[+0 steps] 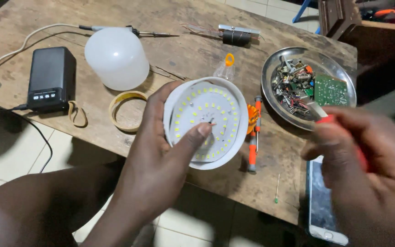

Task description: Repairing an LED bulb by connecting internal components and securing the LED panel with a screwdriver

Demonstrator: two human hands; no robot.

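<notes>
Now: left hand [161, 160] clasped round white lamp base [205, 122], thumb on its round LED board, above tabletop [184, 59]; right hand [366, 164], closed on blurred red-handled tool [328, 120], off to the right, tip toward lamp.

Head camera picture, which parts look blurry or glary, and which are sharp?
Head view: the right hand is smeared by motion blur, with the red-handled tool it grips; the left hand and the round LED bulb base are sharp; mild glare on the metal dish rim and the phone screen; light is soft, shadows faint.
</notes>
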